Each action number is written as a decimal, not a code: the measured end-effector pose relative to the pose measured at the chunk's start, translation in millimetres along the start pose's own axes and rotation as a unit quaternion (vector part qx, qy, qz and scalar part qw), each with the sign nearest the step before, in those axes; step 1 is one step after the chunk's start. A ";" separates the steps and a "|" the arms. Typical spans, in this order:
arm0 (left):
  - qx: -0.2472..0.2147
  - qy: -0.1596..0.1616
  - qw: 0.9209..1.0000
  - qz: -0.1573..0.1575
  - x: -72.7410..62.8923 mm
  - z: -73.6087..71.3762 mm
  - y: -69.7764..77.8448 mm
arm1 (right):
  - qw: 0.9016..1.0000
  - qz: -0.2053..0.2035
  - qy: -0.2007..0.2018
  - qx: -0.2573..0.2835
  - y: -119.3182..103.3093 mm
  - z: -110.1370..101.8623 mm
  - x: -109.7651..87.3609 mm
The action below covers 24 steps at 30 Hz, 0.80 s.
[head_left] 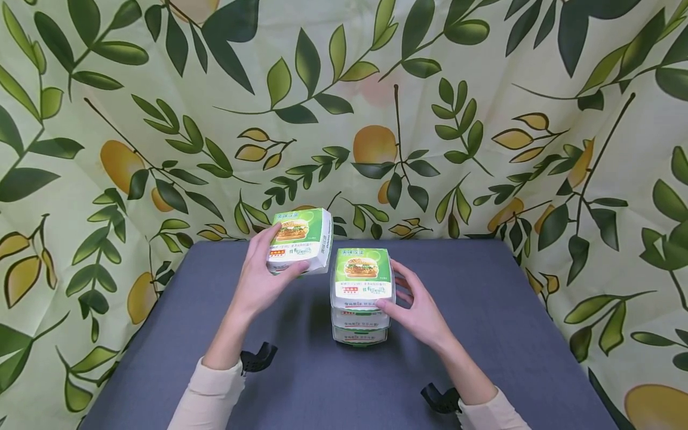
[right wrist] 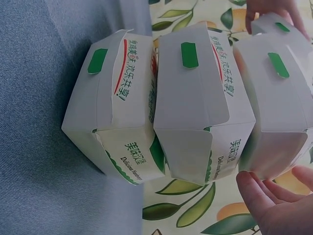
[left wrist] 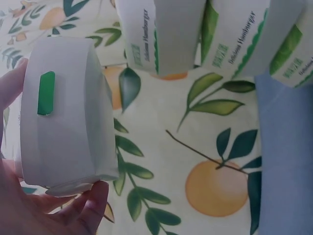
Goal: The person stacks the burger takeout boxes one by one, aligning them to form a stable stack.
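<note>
My left hand [head_left: 263, 275] grips a hamburger box [head_left: 298, 239], thumb along its near edge and fingers at the left side. This box is white and green with a burger picture and is held tilted in the air, left of a stack. In the left wrist view its white side [left wrist: 58, 117] bears a green tab. Three similar boxes are stacked on the table. At the top hamburger box [head_left: 361, 275] is my right hand [head_left: 421, 307], thumb on the near right corner and fingers round the right side. Below it sit the middle box [right wrist: 190, 93] and bottom box [right wrist: 117, 98].
A dark blue-grey cloth covers the table [head_left: 462, 370] beneath the stack. Behind and at both sides hangs a cloth [head_left: 322, 137] printed with leaves and oranges. Black straps [head_left: 259, 357] show at the wrists, by the light sleeves [head_left: 209, 394].
</note>
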<state>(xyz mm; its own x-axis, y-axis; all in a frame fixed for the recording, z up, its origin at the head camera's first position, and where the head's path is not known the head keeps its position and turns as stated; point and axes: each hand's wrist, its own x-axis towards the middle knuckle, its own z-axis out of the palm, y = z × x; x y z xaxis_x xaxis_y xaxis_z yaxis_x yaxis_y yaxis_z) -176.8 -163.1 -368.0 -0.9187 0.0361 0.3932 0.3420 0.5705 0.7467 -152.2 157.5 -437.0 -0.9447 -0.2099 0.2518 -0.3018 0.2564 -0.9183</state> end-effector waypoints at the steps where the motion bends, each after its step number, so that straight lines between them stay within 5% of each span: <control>1: -0.001 0.000 1.000 0.002 0.0 0.6 1.5 | 1.000 0.000 0.000 -0.001 0.1 0.1 0.0; 24: -0.020 -0.037 0.999 0.031 -2.8 22.6 29.5 | 1.000 0.012 -0.002 -0.020 -4.0 -1.7 0.7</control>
<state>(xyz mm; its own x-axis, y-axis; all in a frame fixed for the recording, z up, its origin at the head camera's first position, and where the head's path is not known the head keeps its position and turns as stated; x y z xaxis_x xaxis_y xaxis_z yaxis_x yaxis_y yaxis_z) -168.6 -127.8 -359.2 -0.9076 0.1318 0.3987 0.4041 0.5327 0.7437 -151.9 157.9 -432.6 -0.9516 -0.2063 0.2279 -0.2830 0.2988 -0.9114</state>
